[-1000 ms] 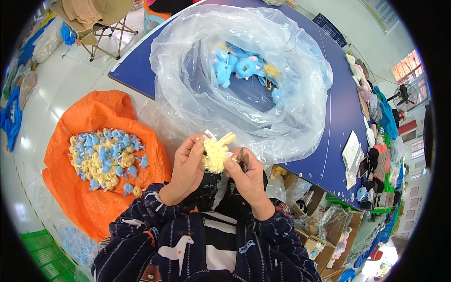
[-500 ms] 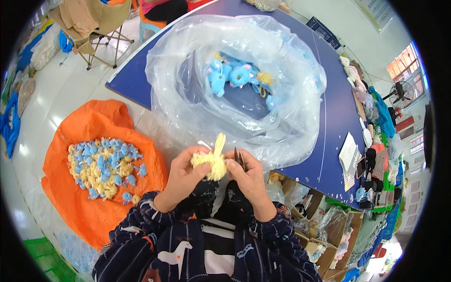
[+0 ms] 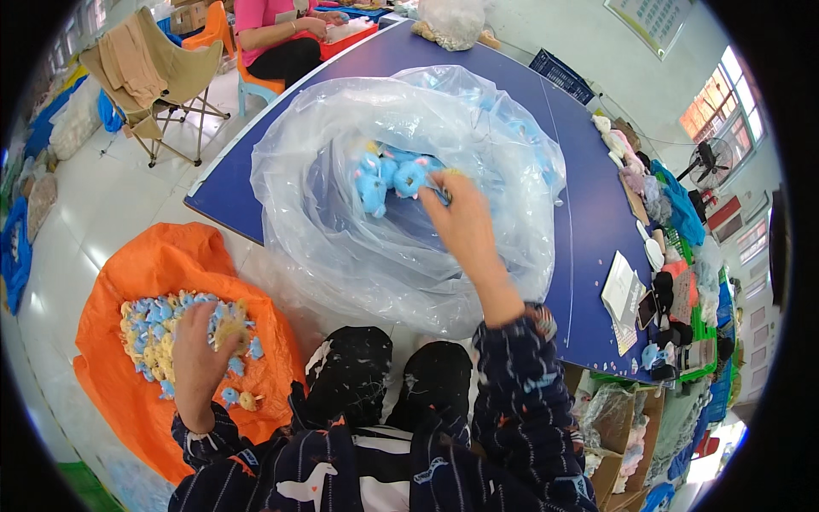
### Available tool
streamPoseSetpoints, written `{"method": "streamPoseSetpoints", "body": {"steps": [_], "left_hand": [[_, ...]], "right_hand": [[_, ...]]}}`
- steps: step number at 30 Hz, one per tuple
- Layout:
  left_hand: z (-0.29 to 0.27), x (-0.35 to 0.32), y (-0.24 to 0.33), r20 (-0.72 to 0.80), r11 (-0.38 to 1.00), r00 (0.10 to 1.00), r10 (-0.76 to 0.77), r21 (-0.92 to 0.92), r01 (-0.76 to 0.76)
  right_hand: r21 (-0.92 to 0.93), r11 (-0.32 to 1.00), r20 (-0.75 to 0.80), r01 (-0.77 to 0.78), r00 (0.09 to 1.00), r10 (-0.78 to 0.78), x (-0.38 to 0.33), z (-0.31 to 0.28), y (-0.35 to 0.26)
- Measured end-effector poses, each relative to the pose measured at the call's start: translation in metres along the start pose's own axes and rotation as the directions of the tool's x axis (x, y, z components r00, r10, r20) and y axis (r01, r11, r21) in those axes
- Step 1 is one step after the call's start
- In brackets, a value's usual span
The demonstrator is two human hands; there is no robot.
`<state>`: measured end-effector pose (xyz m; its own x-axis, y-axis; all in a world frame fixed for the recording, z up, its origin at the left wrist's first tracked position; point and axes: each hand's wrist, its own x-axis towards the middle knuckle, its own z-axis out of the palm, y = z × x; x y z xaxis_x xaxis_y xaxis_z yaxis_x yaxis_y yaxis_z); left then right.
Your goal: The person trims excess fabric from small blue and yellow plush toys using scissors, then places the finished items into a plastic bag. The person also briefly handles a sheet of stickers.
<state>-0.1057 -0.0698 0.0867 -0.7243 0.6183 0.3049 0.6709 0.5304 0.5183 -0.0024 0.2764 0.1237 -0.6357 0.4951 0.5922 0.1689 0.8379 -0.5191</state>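
Note:
My left hand (image 3: 198, 354) is over the orange sack, fingers apart, with a motion-blurred yellow plush piece (image 3: 229, 322) just past its fingertips. Beneath it lies a pile of small yellow and blue plush pieces (image 3: 158, 341). My right hand (image 3: 461, 213) reaches into the large clear plastic bag (image 3: 341, 290) on the table. Its fingers are curled together beside several blue plush toys (image 3: 409, 177) with pink bits. A small dark loop shows by the fingertips; what they grip is hidden.
The orange sack (image 3: 107, 367) lies spread on the floor at left. The blue table (image 3: 589, 213) holds a white booklet (image 3: 621, 290) and a phone (image 3: 648, 309) at right. A folding chair (image 3: 149, 77) and a person in pink (image 3: 264, 34) are at far left.
My hands have parted from the yellow plush piece they held together. The left went left over the orange sack; the right, which held small snips, moved forward into the clear bag.

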Motion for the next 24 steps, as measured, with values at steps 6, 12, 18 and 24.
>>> {"method": "streamPoseSetpoints", "body": {"steps": [6,12,18,24], "left_hand": [[0.012,0.006,0.031,0.188,0.841,0.977,0.101,-0.541,0.017],[0.056,0.026,0.069,0.304,0.379,0.920,0.249,-0.904,0.197],[0.091,0.045,0.099,0.255,0.147,0.939,0.233,-0.963,0.225],[0.112,0.016,0.096,0.337,-0.155,0.915,0.224,-0.914,0.375]], "right_hand": [[-0.148,0.951,0.025,-0.272,0.960,0.279,0.017,0.051,0.065],[0.322,0.861,0.190,-0.393,0.918,0.348,0.001,0.018,0.038],[0.279,0.949,0.388,-0.149,0.921,0.031,-0.051,-0.044,-0.058],[0.406,0.900,0.088,-0.161,0.987,0.137,-0.103,-0.044,-0.066]]}}
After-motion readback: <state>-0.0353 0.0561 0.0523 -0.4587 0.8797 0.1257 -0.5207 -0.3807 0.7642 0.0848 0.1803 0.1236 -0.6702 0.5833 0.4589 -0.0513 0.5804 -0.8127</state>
